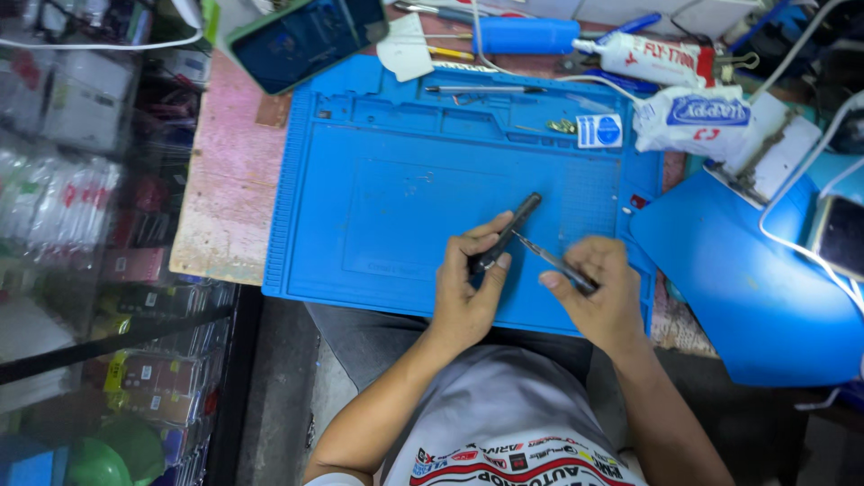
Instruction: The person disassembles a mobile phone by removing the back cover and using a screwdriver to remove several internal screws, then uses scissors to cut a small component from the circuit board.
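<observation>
Your left hand [468, 283] is closed around a slim black tool [507, 232], which slants up and away over the blue work mat [378, 193] near its front edge. Just beside it, your right hand [598, 292] pinches metal tweezers [551, 261] whose tips meet the black tool near your left thumb. Farther right, a white plastic bag [697, 121] lies past the mat's far right corner.
</observation>
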